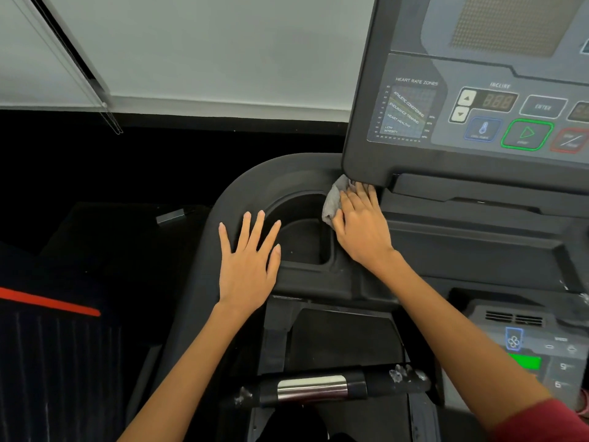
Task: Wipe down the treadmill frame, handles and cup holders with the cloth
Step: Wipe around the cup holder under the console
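**Bare arms and a dark red sleeve**

Two arms of the person are seen from above. The left hand [247,266] and its forearm are bare, with no ring, watch or glove. The right hand [360,228] is bare too. At the lower right corner, a dark red sleeve [541,424] covers the upper part of the right arm. The nails are short and without polish.

- looks like a gym or workout room
- treadmill console [478,100] with incline buttons and a heart rate zones chart [406,111]
- dark rubbery floor [95,173], plain white wall [207,49]
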Motion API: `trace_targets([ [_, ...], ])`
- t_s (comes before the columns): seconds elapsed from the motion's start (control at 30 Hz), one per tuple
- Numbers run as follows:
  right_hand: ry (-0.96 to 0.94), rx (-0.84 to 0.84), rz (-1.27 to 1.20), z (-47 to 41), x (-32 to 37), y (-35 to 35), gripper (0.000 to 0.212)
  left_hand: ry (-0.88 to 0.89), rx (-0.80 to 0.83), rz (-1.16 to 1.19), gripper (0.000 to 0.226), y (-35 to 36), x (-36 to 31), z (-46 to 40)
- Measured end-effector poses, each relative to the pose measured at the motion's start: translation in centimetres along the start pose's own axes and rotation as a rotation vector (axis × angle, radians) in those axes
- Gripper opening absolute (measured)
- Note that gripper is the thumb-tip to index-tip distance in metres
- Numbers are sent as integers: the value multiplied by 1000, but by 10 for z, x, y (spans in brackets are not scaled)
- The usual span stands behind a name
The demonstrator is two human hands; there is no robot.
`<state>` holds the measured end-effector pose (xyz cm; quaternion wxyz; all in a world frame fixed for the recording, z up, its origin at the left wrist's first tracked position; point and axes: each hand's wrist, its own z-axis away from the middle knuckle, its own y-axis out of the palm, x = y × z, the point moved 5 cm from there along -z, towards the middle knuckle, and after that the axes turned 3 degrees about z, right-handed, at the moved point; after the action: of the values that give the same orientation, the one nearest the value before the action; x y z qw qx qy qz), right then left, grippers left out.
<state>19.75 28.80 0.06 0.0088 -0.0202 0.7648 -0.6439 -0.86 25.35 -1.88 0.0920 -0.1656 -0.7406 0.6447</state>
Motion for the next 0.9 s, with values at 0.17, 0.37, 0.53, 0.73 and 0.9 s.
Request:
trace_targets([
  [0.17,-11,-18,79,42,16,-6,59,-8,-11,42,49,1,-8,10],
  [0.37,-19,18,135,77,30,-7,58,-1,-6,58,53,1,-9,16],
  [0.53,-13,16,143,97,37,-11,58,-1,0,73,51,-2,-8,21],
  [0.73,17,-43,124,118,53,-11,54,-18,9,107,50,-10,1,35],
  [0.9,-46,-109,45,127,67,0,49,-72,6,93,53,-12,13,49],
])
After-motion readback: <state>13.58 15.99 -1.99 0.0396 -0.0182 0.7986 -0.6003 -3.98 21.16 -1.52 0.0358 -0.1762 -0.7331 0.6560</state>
